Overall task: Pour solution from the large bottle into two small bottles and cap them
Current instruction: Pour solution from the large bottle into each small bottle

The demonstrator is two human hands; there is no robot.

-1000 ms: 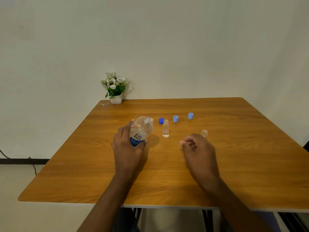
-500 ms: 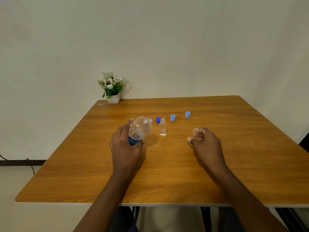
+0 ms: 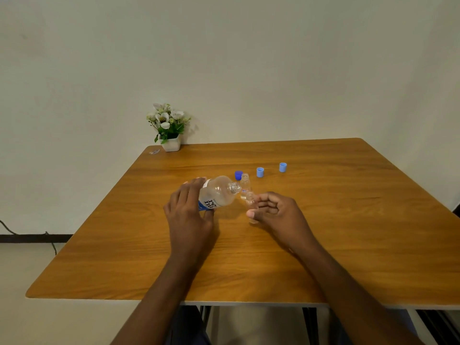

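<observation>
My left hand (image 3: 189,212) grips the large clear bottle (image 3: 219,191), uncapped and tilted with its mouth pointing right. My right hand (image 3: 276,212) pinches a small clear bottle (image 3: 251,199) upright, its open neck just below and right of the large bottle's mouth. A second small bottle (image 3: 245,185) stands uncapped on the wooden table (image 3: 348,220) right behind them, with liquid in it. Beyond it lie a dark blue cap (image 3: 238,175) and two light blue caps (image 3: 260,172) (image 3: 283,167).
A small white pot of white flowers (image 3: 169,128) stands at the table's far left corner against the wall, with a tiny clear scrap (image 3: 154,152) beside it. A black cable (image 3: 25,235) runs along the floor at the left.
My right hand took hold of the small bottle on the right and carried it left to the large bottle's mouth. My left hand tipped the large bottle further to the right.
</observation>
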